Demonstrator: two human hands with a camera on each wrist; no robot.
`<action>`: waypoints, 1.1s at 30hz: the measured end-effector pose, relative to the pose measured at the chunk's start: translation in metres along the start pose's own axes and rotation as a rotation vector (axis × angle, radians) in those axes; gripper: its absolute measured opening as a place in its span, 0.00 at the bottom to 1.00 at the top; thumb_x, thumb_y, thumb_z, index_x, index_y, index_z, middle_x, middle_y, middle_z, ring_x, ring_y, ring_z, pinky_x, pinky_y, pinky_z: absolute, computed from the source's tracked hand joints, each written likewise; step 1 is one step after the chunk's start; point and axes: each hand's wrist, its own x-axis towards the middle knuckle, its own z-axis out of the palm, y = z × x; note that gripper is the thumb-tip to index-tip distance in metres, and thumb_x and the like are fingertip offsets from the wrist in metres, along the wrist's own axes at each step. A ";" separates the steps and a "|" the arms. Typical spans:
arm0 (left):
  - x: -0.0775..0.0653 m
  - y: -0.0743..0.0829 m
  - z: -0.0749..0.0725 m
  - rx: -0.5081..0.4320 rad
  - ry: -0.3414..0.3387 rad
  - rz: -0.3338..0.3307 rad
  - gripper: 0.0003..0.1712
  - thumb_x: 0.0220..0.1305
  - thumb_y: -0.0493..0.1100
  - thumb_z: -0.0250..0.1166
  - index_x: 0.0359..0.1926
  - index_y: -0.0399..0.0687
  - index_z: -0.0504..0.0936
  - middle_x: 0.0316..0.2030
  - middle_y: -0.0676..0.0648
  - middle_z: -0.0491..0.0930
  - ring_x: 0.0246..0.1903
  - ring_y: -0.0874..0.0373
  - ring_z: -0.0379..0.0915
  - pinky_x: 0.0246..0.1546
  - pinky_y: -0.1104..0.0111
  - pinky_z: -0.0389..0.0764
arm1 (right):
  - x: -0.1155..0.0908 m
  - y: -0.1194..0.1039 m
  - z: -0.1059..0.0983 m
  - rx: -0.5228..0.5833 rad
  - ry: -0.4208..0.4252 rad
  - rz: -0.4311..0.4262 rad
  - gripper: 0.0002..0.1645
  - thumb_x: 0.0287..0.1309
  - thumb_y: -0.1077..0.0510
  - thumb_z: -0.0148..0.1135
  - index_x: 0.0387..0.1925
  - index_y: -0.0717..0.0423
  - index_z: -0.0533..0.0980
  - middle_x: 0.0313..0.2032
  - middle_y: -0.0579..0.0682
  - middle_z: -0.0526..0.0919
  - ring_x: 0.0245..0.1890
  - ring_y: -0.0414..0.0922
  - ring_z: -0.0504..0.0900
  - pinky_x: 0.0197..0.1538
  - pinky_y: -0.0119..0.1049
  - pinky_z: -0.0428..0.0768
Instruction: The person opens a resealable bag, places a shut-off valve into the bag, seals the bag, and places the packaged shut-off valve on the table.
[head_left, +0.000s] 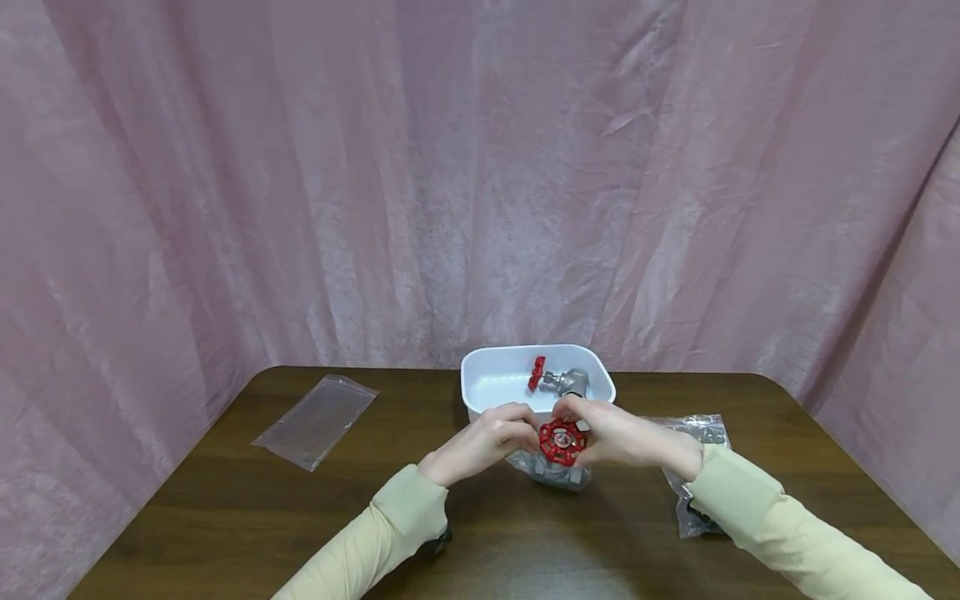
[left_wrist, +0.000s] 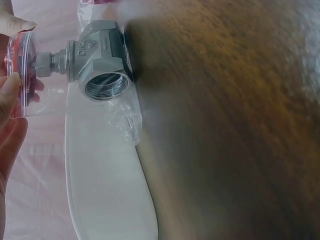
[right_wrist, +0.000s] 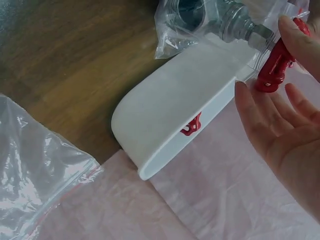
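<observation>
A metal valve (left_wrist: 102,60) with a red handwheel (head_left: 562,442) sits inside a clear zip bag (left_wrist: 127,120), in front of the white bin. Its threaded port faces the left wrist camera. My left hand (head_left: 491,442) grips the wheel's left side through the plastic, near the bag's red-lined mouth. On the other side my right hand (head_left: 618,433) holds the wheel between thumb and fingers; in the right wrist view its thumb lies on the bare red rim and several fingers are spread behind. A second valve (head_left: 573,382) with a red handwheel lies in the white bin (head_left: 487,387).
An empty clear zip bag (head_left: 318,421) lies flat at the table's left. To the right, partly behind my right forearm, another clear bag (head_left: 705,429) holds something dark. A small dark object (head_left: 438,542) shows beside my left sleeve. Pink curtains (head_left: 480,183) hang behind the table.
</observation>
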 end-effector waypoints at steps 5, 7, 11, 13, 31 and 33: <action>0.001 0.001 -0.001 -0.010 0.005 0.012 0.07 0.51 0.30 0.66 0.31 0.43 0.82 0.42 0.50 0.75 0.42 0.65 0.70 0.43 0.77 0.69 | -0.003 0.005 0.001 -0.029 0.057 0.015 0.36 0.34 0.67 0.73 0.47 0.62 0.65 0.40 0.54 0.73 0.38 0.49 0.76 0.38 0.34 0.76; 0.002 0.001 -0.001 0.009 0.001 0.015 0.06 0.51 0.30 0.66 0.31 0.43 0.82 0.42 0.50 0.76 0.42 0.65 0.70 0.43 0.77 0.69 | -0.005 0.006 0.001 -0.061 0.080 0.000 0.36 0.35 0.66 0.74 0.48 0.63 0.65 0.38 0.53 0.73 0.33 0.47 0.76 0.34 0.33 0.75; 0.002 0.001 -0.002 0.052 -0.009 0.026 0.06 0.51 0.31 0.67 0.30 0.44 0.82 0.41 0.51 0.77 0.42 0.67 0.69 0.43 0.78 0.68 | -0.009 0.010 0.004 -0.104 0.125 -0.014 0.35 0.36 0.62 0.75 0.47 0.63 0.66 0.35 0.51 0.72 0.27 0.46 0.74 0.30 0.34 0.74; 0.002 0.001 -0.002 0.064 -0.013 0.036 0.05 0.51 0.32 0.67 0.30 0.44 0.82 0.41 0.51 0.77 0.42 0.69 0.68 0.43 0.79 0.68 | -0.012 0.011 0.005 -0.113 0.156 0.006 0.33 0.36 0.60 0.75 0.44 0.62 0.66 0.33 0.49 0.72 0.26 0.44 0.73 0.29 0.33 0.73; 0.005 0.000 -0.002 0.081 -0.013 0.050 0.04 0.52 0.32 0.67 0.29 0.44 0.81 0.41 0.51 0.77 0.41 0.69 0.68 0.42 0.79 0.68 | -0.026 0.019 0.008 0.132 0.212 0.185 0.09 0.47 0.68 0.65 0.26 0.58 0.72 0.21 0.45 0.76 0.19 0.41 0.75 0.21 0.34 0.75; 0.005 0.000 -0.002 0.082 -0.014 0.051 0.05 0.51 0.31 0.67 0.29 0.44 0.81 0.41 0.51 0.76 0.41 0.69 0.68 0.42 0.79 0.68 | -0.027 0.020 0.010 0.121 0.228 0.150 0.09 0.46 0.69 0.65 0.25 0.58 0.72 0.21 0.45 0.77 0.20 0.41 0.76 0.21 0.35 0.75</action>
